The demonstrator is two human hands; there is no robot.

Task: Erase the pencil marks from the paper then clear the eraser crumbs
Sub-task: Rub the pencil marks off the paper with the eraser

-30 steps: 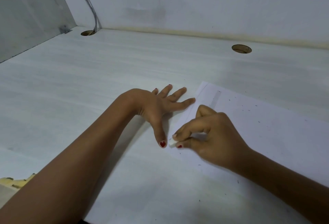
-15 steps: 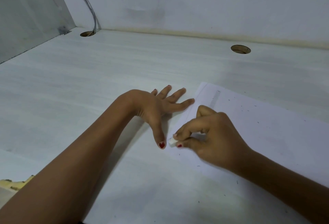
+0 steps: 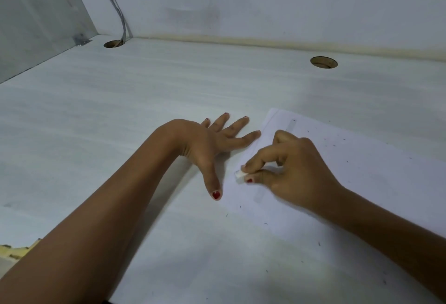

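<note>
- The left hand [image 3: 212, 144] lies flat on the white desk [image 3: 120, 122] at centre frame, fingers spread. Its forefinger tip and thumb sit at the left edge of the paper [image 3: 362, 183].
- The right hand [image 3: 294, 168], just right of centre, pinches a small white eraser [image 3: 239, 175] between thumb and forefinger. The eraser's tip is down on the paper near that edge.
- Dark eraser crumbs [image 3: 333, 145] speckle the sheet – some lie on the desk below it.
- Two round holes [image 3: 324, 62] sit along the top of the desk, and a cable [image 3: 118, 11] drops into the upper-left one.
</note>
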